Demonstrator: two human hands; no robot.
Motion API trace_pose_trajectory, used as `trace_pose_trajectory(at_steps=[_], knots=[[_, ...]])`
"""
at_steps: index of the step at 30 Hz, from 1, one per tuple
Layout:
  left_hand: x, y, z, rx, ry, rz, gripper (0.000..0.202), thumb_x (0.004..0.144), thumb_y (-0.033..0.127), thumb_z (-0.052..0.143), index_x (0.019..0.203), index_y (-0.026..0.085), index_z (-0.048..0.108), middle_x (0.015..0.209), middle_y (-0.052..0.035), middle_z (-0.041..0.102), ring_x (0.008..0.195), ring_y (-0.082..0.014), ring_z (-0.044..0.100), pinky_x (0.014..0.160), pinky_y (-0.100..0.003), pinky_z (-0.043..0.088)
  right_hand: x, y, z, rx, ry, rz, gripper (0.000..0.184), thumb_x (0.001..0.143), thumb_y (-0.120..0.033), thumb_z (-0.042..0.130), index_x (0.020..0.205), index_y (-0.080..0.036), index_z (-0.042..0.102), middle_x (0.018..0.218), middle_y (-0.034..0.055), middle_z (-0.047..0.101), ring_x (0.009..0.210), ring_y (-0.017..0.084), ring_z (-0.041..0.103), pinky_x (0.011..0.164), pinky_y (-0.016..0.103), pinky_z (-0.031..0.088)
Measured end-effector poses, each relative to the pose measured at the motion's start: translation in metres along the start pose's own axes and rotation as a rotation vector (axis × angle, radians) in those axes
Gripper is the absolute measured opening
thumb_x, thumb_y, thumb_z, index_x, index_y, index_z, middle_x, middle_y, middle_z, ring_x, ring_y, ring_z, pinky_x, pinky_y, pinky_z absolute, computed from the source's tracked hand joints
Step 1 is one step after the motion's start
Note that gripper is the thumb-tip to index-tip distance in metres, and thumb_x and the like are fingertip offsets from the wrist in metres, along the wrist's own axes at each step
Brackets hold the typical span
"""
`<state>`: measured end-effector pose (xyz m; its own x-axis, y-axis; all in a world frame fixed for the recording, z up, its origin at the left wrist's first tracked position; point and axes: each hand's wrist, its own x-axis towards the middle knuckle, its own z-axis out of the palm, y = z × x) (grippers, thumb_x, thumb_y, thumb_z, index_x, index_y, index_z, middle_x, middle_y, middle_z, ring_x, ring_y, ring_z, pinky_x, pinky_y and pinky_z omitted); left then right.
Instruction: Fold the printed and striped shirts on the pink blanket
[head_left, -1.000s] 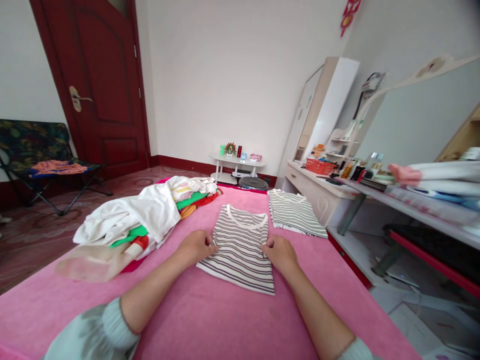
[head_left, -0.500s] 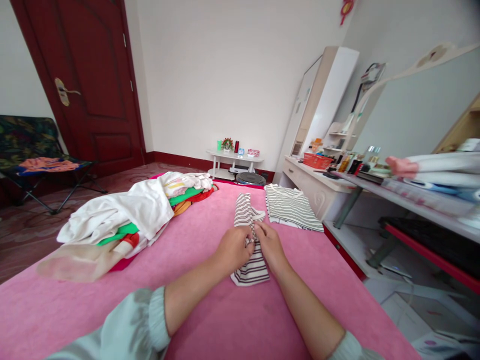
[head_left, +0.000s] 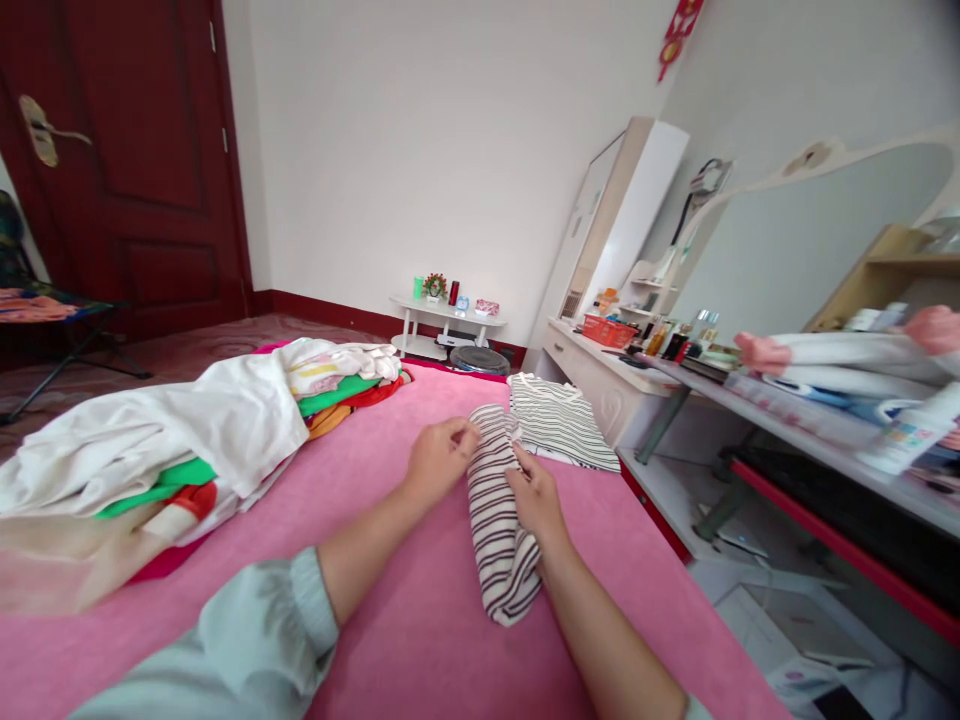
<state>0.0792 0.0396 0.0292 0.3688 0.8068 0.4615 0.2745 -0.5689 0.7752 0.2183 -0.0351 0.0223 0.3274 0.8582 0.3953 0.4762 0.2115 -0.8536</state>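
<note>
A black-and-white striped shirt [head_left: 496, 530], folded lengthwise into a narrow strip, lies on the pink bedspread [head_left: 420, 640] in front of me. My left hand [head_left: 437, 455] pinches its upper left edge with curled fingers. My right hand [head_left: 534, 495] grips the strip's right side near the middle. A second striped shirt [head_left: 556, 423], folded flat, lies just beyond, near the bed's right edge.
A heap of white, green, red and yellow clothes [head_left: 187, 440] covers the bed's left half. Right of the bed stand a white dresser [head_left: 607, 375] with an orange basket and bottles, and a cluttered shelf [head_left: 825, 400]. A small white table [head_left: 442, 322] stands by the far wall.
The flat striped shirt was folded in half lengthwise, left side over right. It is now a narrow strip held in both hands. The view has turned right.
</note>
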Motion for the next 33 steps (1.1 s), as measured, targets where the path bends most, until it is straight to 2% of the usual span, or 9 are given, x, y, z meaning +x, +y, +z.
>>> trace_pose_trajectory(at_steps=[2,6,11,13,18,22,26,29,33], knots=[[0.010,-0.033,-0.003,0.247,0.060,-0.014,0.020,0.081,0.023,0.051,0.093,0.018,0.066,0.097,-0.0057,0.067,0.093,-0.0201,0.060,0.083,-0.030,0.045,-0.001,-0.008,-0.005,-0.003,0.055,-0.029,0.050,0.077,-0.029,0.044,0.122,-0.017,0.061,0.118,0.0059,0.065,0.116,0.024,0.055,0.100,0.040,0.042],[0.011,-0.079,-0.001,0.441,-0.051,-0.016,0.020,0.079,0.021,0.054,0.095,0.017,0.067,0.099,-0.0076,0.064,0.097,-0.0225,0.056,0.089,-0.034,0.042,0.020,-0.010,-0.036,-0.120,0.160,-0.109,0.047,0.080,-0.032,0.047,0.123,-0.017,0.061,0.125,0.0073,0.060,0.120,0.023,0.052,0.105,0.042,0.036],[0.012,-0.087,0.004,0.452,-0.078,-0.036,0.022,0.079,0.021,0.054,0.095,0.020,0.069,0.100,-0.0077,0.062,0.098,-0.0238,0.054,0.088,-0.035,0.042,0.107,0.008,-0.097,-0.441,0.222,-0.315,0.048,0.079,-0.027,0.045,0.121,-0.011,0.061,0.117,0.0116,0.064,0.110,0.023,0.056,0.100,0.039,0.039],[0.014,-0.086,0.005,0.441,-0.073,-0.056,0.022,0.079,0.021,0.054,0.095,0.021,0.069,0.099,-0.0075,0.062,0.098,-0.0242,0.054,0.088,-0.035,0.043,0.148,0.018,-0.115,-0.617,0.219,-0.338,0.048,0.078,-0.022,0.043,0.120,-0.009,0.062,0.116,0.0140,0.064,0.110,0.024,0.056,0.098,0.038,0.040],[0.018,-0.085,0.005,0.427,-0.064,-0.079,0.020,0.078,0.019,0.053,0.090,0.022,0.069,0.098,-0.0061,0.062,0.097,-0.0236,0.054,0.086,-0.034,0.043,0.213,0.054,-0.126,-0.937,0.267,-0.124,0.048,0.078,-0.016,0.044,0.123,-0.014,0.062,0.119,0.0149,0.061,0.109,0.028,0.056,0.095,0.040,0.040],[0.019,-0.083,0.004,0.409,-0.058,-0.096,0.019,0.078,0.018,0.054,0.088,0.022,0.069,0.097,-0.0050,0.062,0.099,-0.0221,0.054,0.088,-0.032,0.042,0.224,0.095,-0.109,-0.885,0.225,0.069,0.046,0.078,-0.016,0.049,0.122,-0.017,0.062,0.118,0.0128,0.062,0.108,0.029,0.055,0.095,0.039,0.039],[0.019,-0.084,0.005,0.400,-0.060,-0.106,0.019,0.078,0.018,0.054,0.088,0.022,0.069,0.097,-0.0046,0.062,0.098,-0.0217,0.053,0.088,-0.032,0.042,0.221,0.125,-0.100,-0.768,0.178,0.137,0.033,0.083,-0.035,0.051,0.094,-0.014,0.074,0.094,0.0123,0.070,0.097,0.029,0.060,0.088,0.036,0.043],[0.019,-0.085,0.005,0.397,-0.055,-0.100,0.019,0.079,0.019,0.054,0.089,0.022,0.069,0.096,-0.0046,0.061,0.098,-0.0221,0.053,0.087,-0.032,0.042,0.220,0.132,-0.109,-0.664,0.254,0.193,0.048,0.086,-0.045,0.044,0.081,-0.009,0.074,0.078,0.0144,0.070,0.093,0.029,0.062,0.084,0.036,0.045],[0.018,-0.087,0.005,0.390,-0.055,-0.098,0.018,0.079,0.020,0.054,0.088,0.022,0.070,0.095,-0.0050,0.061,0.096,-0.0222,0.053,0.087,-0.033,0.042,0.216,0.131,-0.133,-0.463,0.362,0.237,0.030,0.072,-0.035,0.064,0.080,-0.008,0.074,0.061,0.0067,0.067,0.073,0.023,0.065,0.067,0.028,0.050]])
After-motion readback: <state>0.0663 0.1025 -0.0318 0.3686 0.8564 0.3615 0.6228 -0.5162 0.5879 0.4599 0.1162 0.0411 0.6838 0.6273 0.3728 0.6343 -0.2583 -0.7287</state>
